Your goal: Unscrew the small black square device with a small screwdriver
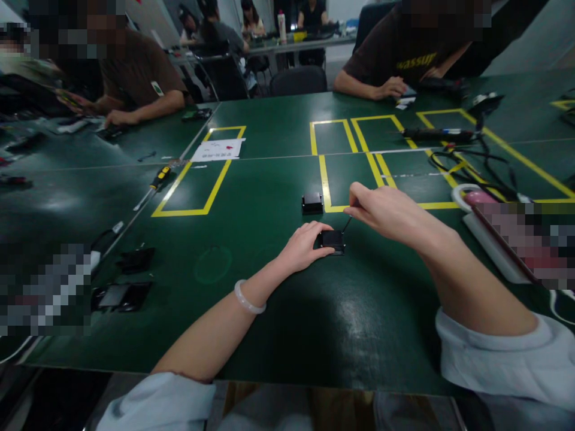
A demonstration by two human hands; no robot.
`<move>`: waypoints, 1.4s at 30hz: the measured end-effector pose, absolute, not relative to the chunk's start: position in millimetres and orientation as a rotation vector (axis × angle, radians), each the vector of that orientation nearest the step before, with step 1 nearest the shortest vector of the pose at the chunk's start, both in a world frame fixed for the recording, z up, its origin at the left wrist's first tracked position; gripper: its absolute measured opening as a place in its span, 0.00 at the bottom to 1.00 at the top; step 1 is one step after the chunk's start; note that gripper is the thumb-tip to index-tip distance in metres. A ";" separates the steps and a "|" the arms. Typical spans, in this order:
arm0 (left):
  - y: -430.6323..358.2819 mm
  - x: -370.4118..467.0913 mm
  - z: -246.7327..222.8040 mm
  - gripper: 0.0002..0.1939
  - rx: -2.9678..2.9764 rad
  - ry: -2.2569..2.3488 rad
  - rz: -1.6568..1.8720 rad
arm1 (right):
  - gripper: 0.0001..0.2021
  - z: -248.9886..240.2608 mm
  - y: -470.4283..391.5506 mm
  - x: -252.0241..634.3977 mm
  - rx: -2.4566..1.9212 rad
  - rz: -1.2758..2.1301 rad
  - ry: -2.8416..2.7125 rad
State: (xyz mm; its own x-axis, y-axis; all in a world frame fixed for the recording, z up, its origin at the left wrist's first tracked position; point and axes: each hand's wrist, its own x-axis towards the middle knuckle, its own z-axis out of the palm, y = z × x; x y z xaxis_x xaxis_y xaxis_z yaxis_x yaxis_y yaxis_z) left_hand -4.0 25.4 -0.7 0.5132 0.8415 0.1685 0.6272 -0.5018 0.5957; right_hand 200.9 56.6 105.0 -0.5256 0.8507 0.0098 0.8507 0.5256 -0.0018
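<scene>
Two pale blue cloth sleeves are cut off by the picture's edge. A milky white bangle circles the left wrist. On the dark green tabletop, at left, lies a flat black piece with a grey rectangular face; its detail is blurred. A smaller dark piece lies just beyond it, its form unclear.

Left hand: gripping, thumb and fingers closed on a small black rectangular block, which rests on the tabletop near the middle of the view. The hand covers the block's left end. Right hand: fingers closed on a slim dark rod-like tool; its handle is hidden in the grip, and the tip slants down to the block's right end, contact uncertain. A second black block stands just beyond, untouched by either hand.

At right, a device is masked by pixelation. Farther out lie a yellow-and-black screwdriver and a white paper sheet, its writing illegible. Beyond, two co-workers sit partly cropped. One white bottle stands on the far table, contents not discernible.
</scene>
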 end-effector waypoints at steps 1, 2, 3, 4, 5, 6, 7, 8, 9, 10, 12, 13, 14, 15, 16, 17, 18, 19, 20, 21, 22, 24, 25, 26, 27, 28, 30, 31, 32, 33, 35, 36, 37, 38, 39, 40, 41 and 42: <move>25.4 -4.0 -0.8 0.19 2.292 1.202 0.619 | 0.12 105.0 56.3 200.3 -1.568 -0.042 -2.717; 25.5 -4.0 -1.1 0.20 2.294 1.200 0.620 | 0.12 105.1 55.7 200.1 -1.612 -0.076 -2.694; 25.6 -4.0 -1.4 0.20 2.296 1.196 0.621 | 0.13 105.1 54.8 200.3 -1.653 -0.105 -2.672; 25.7 -4.1 -1.9 0.20 2.298 1.191 0.622 | 0.13 105.2 53.6 200.8 -1.682 -0.128 -2.655; 25.9 -4.2 -2.3 0.20 2.301 1.188 0.623 | 0.14 105.3 52.2 201.3 -1.694 -0.141 -2.647; 26.1 -4.3 -2.7 0.20 2.302 1.187 0.624 | 0.14 105.5 50.6 201.7 -1.685 -0.144 -2.649; 26.3 -4.4 -3.0 0.20 2.302 1.187 0.626 | 0.13 105.6 49.0 201.8 -1.660 -0.140 -2.655; 26.4 -4.4 -3.3 0.20 2.302 1.188 0.629 | 0.12 105.4 47.4 201.4 -1.636 -0.132 -2.657; 26.5 -4.5 -3.4 0.20 2.303 1.187 0.634 | 0.12 104.9 45.9 200.5 -1.623 -0.122 -2.652; 26.5 -4.5 -3.5 0.20 2.303 1.186 0.638 | 0.11 104.0 44.5 199.1 -1.619 -0.111 -2.638; 26.4 -4.5 -3.5 0.20 2.303 1.183 0.643 | 0.11 100.8 42.3 195.2 -1.645 -0.090 -2.568; 26.4 -4.4 -3.5 0.20 2.303 1.182 0.644 | 0.13 98.7 41.4 193.0 -1.669 -0.090 -2.518; 26.3 -4.4 -3.6 0.20 2.303 1.183 0.644 | 0.13 96.7 40.7 190.9 -1.664 -0.074 -2.498; 26.4 -4.3 -3.7 0.20 2.303 1.184 0.645 | 0.13 94.8 40.2 189.3 -1.626 -0.035 -2.511; 26.5 -4.3 -3.9 0.19 2.303 1.184 0.647 | 0.12 93.3 40.1 188.2 -1.571 0.010 -2.547; 26.6 -4.3 -4.1 0.19 2.303 1.185 0.649 | 0.12 92.3 40.6 187.9 -1.518 0.036 -2.584; 26.7 -4.3 -4.2 0.19 2.303 1.186 0.650 | 0.12 91.7 41.9 188.5 -1.463 0.066 -2.621; 26.8 -4.4 -4.3 0.19 2.301 1.186 0.651 | 0.12 91.5 44.0 190.1 -1.416 0.086 -2.649; 26.9 -4.5 -4.3 0.19 2.299 1.185 0.651 | 0.11 91.6 46.9 192.8 -1.379 0.110 -2.665; 27.0 -4.6 -4.2 0.19 2.298 1.182 0.648 | 0.11 92.0 50.3 196.3 -1.354 0.128 -2.673; 27.2 -4.7 -4.1 0.19 2.298 1.178 0.644 | 0.11 92.4 54.0 200.2 -1.333 0.151 -2.684; 27.5 -4.8 -4.0 0.19 2.300 1.172 0.633 | 0.10 93.2 60.0 207.9 -1.306 0.198 -2.693; 27.7 -4.8 -3.9 0.19 2.301 1.170 0.629 | 0.09 93.6 61.6 210.6 -1.310 0.202 -2.683; 27.9 -4.8 -3.9 0.19 2.301 1.169 0.625 | 0.09 93.9 61.8 211.9 -1.319 0.197 -2.676; 28.0 -4.8 -3.9 0.19 2.300 1.168 0.624 | 0.09 94.3 60.5 211.7 -1.352 0.167 -2.661; 28.2 -4.8 -3.9 0.19 2.299 1.169 0.623 | 0.10 94.7 58.1 210.0 -1.411 0.110 -2.636; 28.2 -4.8 -3.8 0.19 2.296 1.173 0.624 | 0.13 95.7 51.3 203.3 -1.581 -0.046 -2.555; 28.1 -4.8 -3.7 0.19 2.295 1.175 0.626 | 0.15 96.2 47.7 199.3 -1.658 -0.121 -2.520; 27.9 -4.9 -3.6 0.20 2.293 1.176 0.627 | 0.15 96.7 44.7 195.6 -1.716 -0.178 -2.497; 27.8 -4.9 -3.5 0.20 2.292 1.175 0.628 | 0.15 97.1 42.2 192.6 -1.737 -0.197 -2.497; 27.4 -5.0 -3.3 0.20 2.290 1.170 0.633 | 0.15 97.3 39.6 189.6 -1.714 -0.176 -2.526; 27.2 -5.0 -3.3 0.20 2.289 1.169 0.637 | 0.14 97.2 39.2 189.7 -1.675 -0.140 -2.549; 27.1 -5.0 -3.3 0.20 2.287 1.168 0.639 | 0.14 96.9 39.4 190.6 -1.627 -0.100 -2.568; 27.0 -4.9 -3.3 0.20 2.286 1.170 0.640 | 0.14 96.4 40.0 192.2 -1.580 -0.061 -2.581; 26.9 -4.9 -3.2 0.20 2.285 1.172 0.642 | 0.14 95.9 40.8 194.2 -1.536 -0.028 -2.588; 26.9 -4.9 -3.0 0.20 2.284 1.174 0.642 | 0.14 95.4 41.7 196.3 -1.497 0.001 -2.592; 26.8 -4.8 -2.7 0.20 2.283 1.175 0.640 | 0.14 94.9 42.7 198.5 -1.462 0.024 -2.595; 26.7 -4.8 -2.3 0.20 2.283 1.175 0.638 | 0.14 94.6 43.5 200.3 -1.430 0.047 -2.606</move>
